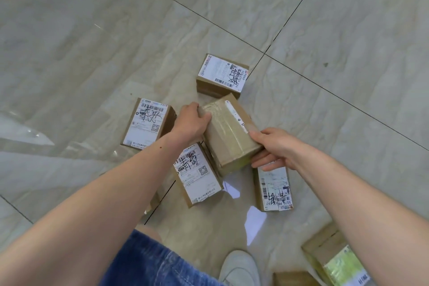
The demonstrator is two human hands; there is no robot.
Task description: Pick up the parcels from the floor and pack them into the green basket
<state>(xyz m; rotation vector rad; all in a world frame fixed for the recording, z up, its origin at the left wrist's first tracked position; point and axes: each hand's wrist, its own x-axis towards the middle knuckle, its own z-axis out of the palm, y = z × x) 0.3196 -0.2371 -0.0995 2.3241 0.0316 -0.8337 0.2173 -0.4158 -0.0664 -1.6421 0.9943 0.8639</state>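
Held parcel (228,133): brown cardboard box, clear tape over the top, white label strip along one edge, tilted, raised above four labelled parcels on the tiled floor (92,42). Left hand (191,121) curls over its far-left end; right hand (276,146) clasps the near-right corner, thumb on top, fingers beneath. Both grips holding the box.

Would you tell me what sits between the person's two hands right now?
In the head view, a taped brown parcel lies between them: the left hand grips its far end, the right hand its near end.
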